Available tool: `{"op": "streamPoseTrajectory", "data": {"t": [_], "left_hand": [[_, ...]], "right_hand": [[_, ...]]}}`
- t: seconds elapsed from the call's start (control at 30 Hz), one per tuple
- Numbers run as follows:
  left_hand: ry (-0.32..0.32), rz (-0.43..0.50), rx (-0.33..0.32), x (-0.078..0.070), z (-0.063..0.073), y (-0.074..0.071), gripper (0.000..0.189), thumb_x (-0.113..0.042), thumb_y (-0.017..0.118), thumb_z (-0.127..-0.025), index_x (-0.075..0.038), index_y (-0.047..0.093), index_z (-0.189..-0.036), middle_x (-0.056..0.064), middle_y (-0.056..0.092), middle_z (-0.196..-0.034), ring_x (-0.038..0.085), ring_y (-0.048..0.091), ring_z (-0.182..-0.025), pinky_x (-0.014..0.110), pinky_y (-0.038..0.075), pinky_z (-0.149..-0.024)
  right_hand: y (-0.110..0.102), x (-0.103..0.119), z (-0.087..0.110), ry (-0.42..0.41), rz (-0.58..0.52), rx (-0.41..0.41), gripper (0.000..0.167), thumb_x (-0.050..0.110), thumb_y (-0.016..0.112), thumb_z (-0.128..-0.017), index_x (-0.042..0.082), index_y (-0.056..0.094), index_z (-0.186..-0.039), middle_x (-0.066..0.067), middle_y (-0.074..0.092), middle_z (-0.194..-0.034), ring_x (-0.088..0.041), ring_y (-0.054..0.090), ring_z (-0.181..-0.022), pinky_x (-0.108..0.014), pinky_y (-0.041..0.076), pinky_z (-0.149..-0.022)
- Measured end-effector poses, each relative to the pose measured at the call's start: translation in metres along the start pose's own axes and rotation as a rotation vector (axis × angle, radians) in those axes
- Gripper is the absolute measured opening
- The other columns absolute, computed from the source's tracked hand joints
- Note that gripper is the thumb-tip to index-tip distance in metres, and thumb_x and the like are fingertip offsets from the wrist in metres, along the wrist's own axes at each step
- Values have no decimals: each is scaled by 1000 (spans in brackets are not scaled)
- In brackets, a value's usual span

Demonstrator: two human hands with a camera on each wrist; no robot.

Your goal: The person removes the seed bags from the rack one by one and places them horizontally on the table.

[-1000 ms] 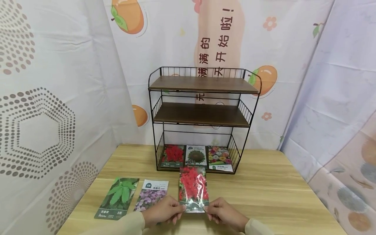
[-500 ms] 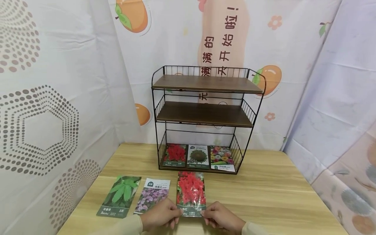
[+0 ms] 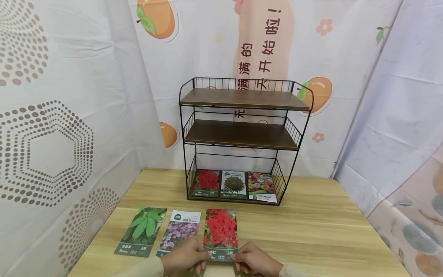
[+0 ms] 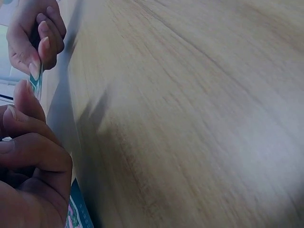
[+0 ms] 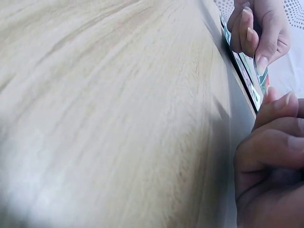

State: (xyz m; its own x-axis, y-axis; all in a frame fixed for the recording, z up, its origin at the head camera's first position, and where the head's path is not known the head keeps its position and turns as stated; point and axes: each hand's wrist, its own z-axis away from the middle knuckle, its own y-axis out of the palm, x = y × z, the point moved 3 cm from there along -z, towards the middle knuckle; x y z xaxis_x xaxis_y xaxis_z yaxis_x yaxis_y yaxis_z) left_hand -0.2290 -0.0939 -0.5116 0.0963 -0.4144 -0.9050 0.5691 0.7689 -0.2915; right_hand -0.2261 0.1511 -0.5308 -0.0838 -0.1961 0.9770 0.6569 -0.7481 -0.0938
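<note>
Red-flower packet point(image 3: 221, 230), one, lower centre of frame, pinched at both bottom corners.
Left corner held by the left hand point(image 3: 184, 255), right corner by the right hand point(image 3: 257, 259). Since half a second ago, the packet has been drawn lower in the frame, farther from the rack point(image 3: 240, 133); near-alignment with the purple-flower packet point(image 3: 182, 231) and leaf packet point(image 3: 142, 230), lower left, is judged reached. Table point(image 3: 311, 231) contact cannot be told.
</note>
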Motion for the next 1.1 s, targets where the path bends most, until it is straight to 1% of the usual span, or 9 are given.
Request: {"op": "streamPoseTrajectory", "data": {"t": [0.13, 0.3, 0.43, 0.5, 0.67, 0.8, 0.9, 1.03, 1.1], "left_hand": [[-8, 7, -7, 1, 2, 0, 38, -19, 68, -99, -7, 71, -63, -5, 59, -52, 3, 38, -41, 18, 24, -40], [14, 31, 20, -1, 6, -7, 37, -17, 67, -99, -2, 71, -66, -4, 60, -53, 2, 38, -41, 17, 24, -39], [33, 54, 31, -1, 7, -13, 36, -15, 67, -99, 0, 72, -67, -4, 61, -54, 1, 40, -41, 16, 25, -39], [29, 62, 32, 0, 7, -14, 35, -15, 67, -99, -1, 73, -67, -4, 61, -54, 1, 39, -40, 16, 25, -38], [9, 50, 27, 1, 9, -13, 36, -19, 71, -97, -3, 73, -66, -4, 60, -52, 1, 37, -37, 16, 26, -37], [-23, 47, 22, 3, 10, -11, 36, -21, 73, -96, -4, 72, -64, -4, 59, -50, 1, 39, -36, 15, 30, -36], [-41, 49, 22, 5, 10, -10, 36, -19, 73, -95, -5, 72, -62, -4, 58, -49, 0, 41, -35, 14, 31, -34], [-44, 33, 22, 7, 10, -9, 37, -19, 73, -96, -3, 72, -62, -4, 58, -48, 0, 42, -34, 13, 32, -34], [-51, 33, 21, 7, 9, -9, 37, -20, 72, -96, -3, 72, -63, -4, 58, -48, 0, 42, -34, 13, 31, -34]], "right_hand": [[5, 0, -1, 9, -13, -12, 46, 11, 57, -103, -29, 55, -81, 6, 50, -53, 0, 30, -42, -15, 23, -38], [12, -1, -5, 41, -46, -19, 46, 11, 57, -103, -31, 53, -84, 7, 51, -53, 0, 35, -43, -14, 27, -40], [14, 3, -9, 57, -41, -26, 47, 13, 57, -103, -30, 54, -85, 7, 50, -52, 0, 35, -43, -14, 26, -40], [15, 5, -9, 65, -34, -36, 45, 12, 57, -102, -30, 55, -84, 7, 50, -52, -1, 35, -43, -13, 26, -39], [18, 4, -9, 97, -42, -64, 39, 8, 59, -99, -22, 59, -73, 7, 51, -51, 0, 36, -43, -13, 29, -41], [21, 3, -10, 110, -34, -74, 34, 6, 60, -96, -18, 65, -71, 8, 52, -50, 1, 38, -43, -13, 33, -43], [23, 3, -11, 121, -11, -79, 33, 6, 60, -95, -14, 67, -69, 8, 52, -49, 2, 38, -42, -13, 32, -43], [24, 4, -11, 145, -12, -82, 32, 6, 60, -93, -4, 69, -65, 8, 52, -49, 2, 38, -41, -11, 31, -41], [24, 5, -11, 152, -12, -83, 32, 7, 60, -94, -2, 69, -64, 8, 53, -49, 2, 39, -40, -11, 31, -40]]}}
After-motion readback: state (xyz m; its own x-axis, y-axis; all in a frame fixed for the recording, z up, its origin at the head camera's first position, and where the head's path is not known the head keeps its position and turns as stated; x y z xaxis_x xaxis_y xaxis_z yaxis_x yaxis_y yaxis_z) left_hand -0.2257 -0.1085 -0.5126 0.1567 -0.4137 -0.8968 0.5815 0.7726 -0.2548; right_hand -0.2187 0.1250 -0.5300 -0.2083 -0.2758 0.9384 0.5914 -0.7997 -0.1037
